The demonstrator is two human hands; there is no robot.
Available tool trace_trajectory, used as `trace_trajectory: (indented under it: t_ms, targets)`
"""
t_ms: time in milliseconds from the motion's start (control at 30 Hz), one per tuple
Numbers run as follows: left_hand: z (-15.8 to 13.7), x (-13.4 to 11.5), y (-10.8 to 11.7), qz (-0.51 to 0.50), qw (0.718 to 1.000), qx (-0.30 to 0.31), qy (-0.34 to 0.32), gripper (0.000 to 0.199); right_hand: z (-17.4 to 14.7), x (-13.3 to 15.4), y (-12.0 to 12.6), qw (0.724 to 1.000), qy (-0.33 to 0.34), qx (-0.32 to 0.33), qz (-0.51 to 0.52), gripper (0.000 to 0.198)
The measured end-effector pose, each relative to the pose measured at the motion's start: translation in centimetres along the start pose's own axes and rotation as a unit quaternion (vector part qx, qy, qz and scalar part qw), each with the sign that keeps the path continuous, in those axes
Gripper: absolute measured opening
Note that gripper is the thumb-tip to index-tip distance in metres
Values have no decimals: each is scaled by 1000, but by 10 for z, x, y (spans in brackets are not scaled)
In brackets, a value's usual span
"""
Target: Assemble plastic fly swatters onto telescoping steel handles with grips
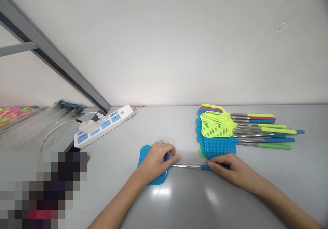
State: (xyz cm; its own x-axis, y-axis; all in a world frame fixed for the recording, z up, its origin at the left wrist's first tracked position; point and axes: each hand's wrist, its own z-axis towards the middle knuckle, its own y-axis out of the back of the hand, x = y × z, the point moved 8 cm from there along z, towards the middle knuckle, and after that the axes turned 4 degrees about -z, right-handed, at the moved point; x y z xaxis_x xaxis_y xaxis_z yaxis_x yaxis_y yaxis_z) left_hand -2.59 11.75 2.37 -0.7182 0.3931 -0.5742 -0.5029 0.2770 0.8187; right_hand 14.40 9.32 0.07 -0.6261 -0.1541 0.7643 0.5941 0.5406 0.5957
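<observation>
A blue fly swatter (188, 166) with a metal shaft lies sideways on the grey table in front of me. My left hand (159, 159) rests over its perforated head, fingers curled and thumb near the neck, hiding much of the head. The blue handle is in the closed fingers of my right hand (228, 167), which covers most of it. Just beyond my right hand is a pile of fly swatters, with a yellow swatter (216, 124) on top and a blue swatter (220, 147) at the near side. Their handles point right.
A white power strip (105, 125) with plugs and cables stands at the left on the table (184, 205). Clear plastic bags (33, 130) with colourful contents lie farther left. A grey metal frame (58, 54) slants down to the table's back edge by the wall. The lower left is pixelated.
</observation>
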Motion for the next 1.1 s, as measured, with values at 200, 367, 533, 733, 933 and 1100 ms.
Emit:
trace_trajectory:
  t_ms: [200,367,533,733,933,1100]
  targets:
    - [0,-11,-8,31,999,7,-29,28,-1,-2,-1,1000,-14,-7,13,41]
    - [-2,-17,-15,47,997,35,-58,29,1,-9,-2,999,-32,-12,21,39]
    - [-5,-29,-21,54,994,54,-82,28,3,-10,-11,999,-30,-28,2,39]
    - [-13,-57,-45,84,981,102,-145,25,2,15,-37,999,25,-6,-44,37]
    - [-23,-58,-61,134,983,82,-92,10,2,12,-32,997,-1,38,71,36]
    - [-31,-58,-72,143,983,77,-83,13,2,11,-31,987,-18,73,140,36]
